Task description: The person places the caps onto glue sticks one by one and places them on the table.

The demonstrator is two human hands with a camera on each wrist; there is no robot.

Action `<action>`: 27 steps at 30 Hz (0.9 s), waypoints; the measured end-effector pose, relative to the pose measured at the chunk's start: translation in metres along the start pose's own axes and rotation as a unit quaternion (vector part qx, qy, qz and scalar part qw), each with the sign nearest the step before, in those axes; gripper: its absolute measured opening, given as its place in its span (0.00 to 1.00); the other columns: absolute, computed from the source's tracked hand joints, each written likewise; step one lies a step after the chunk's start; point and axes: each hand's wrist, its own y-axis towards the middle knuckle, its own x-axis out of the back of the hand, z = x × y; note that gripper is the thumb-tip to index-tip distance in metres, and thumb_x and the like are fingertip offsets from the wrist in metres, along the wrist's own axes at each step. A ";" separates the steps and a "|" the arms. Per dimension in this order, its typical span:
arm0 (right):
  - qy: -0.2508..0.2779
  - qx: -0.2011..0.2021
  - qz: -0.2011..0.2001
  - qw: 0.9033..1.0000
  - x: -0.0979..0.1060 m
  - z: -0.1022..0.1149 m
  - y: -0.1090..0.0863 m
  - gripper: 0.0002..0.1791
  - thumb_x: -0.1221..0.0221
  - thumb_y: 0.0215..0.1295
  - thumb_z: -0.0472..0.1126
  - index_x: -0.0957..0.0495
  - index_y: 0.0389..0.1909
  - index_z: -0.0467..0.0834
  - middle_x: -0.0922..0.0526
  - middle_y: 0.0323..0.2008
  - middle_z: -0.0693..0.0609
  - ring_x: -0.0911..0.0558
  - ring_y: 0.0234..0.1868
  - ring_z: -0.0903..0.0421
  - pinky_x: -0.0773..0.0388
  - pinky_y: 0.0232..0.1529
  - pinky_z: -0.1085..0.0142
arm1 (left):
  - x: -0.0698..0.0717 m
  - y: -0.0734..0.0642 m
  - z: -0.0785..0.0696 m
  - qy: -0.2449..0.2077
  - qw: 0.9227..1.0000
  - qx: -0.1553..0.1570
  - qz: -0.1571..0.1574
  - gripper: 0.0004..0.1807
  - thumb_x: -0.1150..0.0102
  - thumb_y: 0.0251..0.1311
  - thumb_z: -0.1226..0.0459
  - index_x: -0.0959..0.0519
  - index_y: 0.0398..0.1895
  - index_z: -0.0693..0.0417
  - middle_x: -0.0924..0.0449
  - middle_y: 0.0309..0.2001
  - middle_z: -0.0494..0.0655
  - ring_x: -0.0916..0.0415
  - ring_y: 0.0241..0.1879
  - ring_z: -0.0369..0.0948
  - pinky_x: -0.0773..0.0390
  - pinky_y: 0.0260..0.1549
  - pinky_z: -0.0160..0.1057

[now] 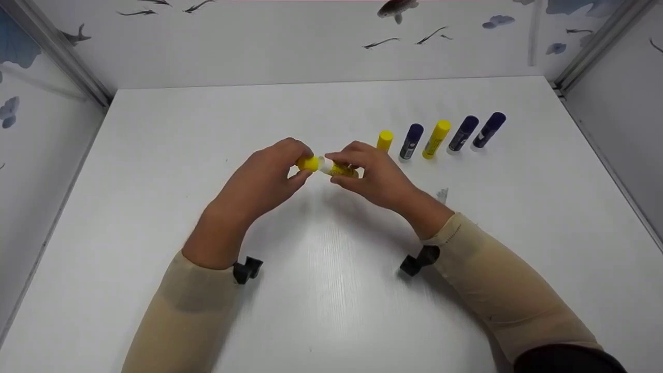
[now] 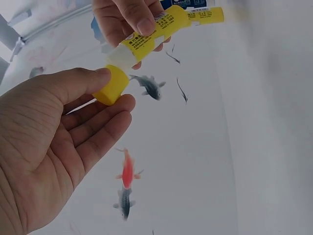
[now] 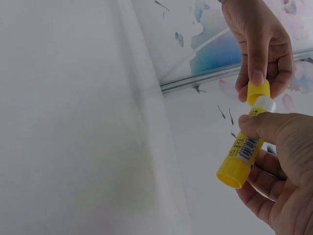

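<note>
The left hand [image 1: 267, 178] pinches a yellow cap [image 1: 308, 163] between thumb and curled fingers. The right hand [image 1: 375, 175] grips the yellow glue stick [image 1: 343, 170], whose white neck shows at the cap's mouth. Both are held above the middle of the white table [image 1: 331, 290]. To the far right, five more glue sticks [image 1: 437, 137] stand in a row, two yellow and three dark blue.

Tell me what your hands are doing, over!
Left hand pinches yellow cap. Right hand grips glue stick. Cap partly off. Nothing in the way.
</note>
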 end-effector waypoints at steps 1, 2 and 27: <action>-0.006 0.001 0.000 1.000 0.000 0.001 0.000 0.25 0.30 0.67 0.39 0.18 0.64 0.54 0.17 0.48 0.52 0.19 0.46 0.57 0.15 0.47 0.61 | 0.000 0.000 0.000 0.000 1.000 -0.002 0.000 0.13 0.35 0.70 0.64 0.22 0.54 0.53 0.18 0.55 0.47 0.19 0.50 0.45 0.16 0.57 0.43; -0.012 0.003 0.000 1.000 0.000 0.001 -0.001 0.25 0.30 0.67 0.39 0.18 0.64 0.53 0.17 0.48 0.52 0.19 0.46 0.57 0.15 0.46 0.62 | -0.001 0.000 0.000 0.000 1.000 -0.005 -0.001 0.13 0.35 0.70 0.64 0.22 0.54 0.53 0.18 0.55 0.47 0.19 0.50 0.45 0.16 0.56 0.43; -0.130 0.008 0.012 0.991 0.002 0.011 -0.003 0.24 0.30 0.67 0.42 0.18 0.64 0.47 0.18 0.53 0.50 0.19 0.53 0.54 0.16 0.58 0.62 | -0.008 0.001 -0.003 -0.007 1.000 -0.009 0.023 0.12 0.36 0.71 0.64 0.23 0.54 0.54 0.18 0.54 0.46 0.20 0.49 0.44 0.17 0.54 0.43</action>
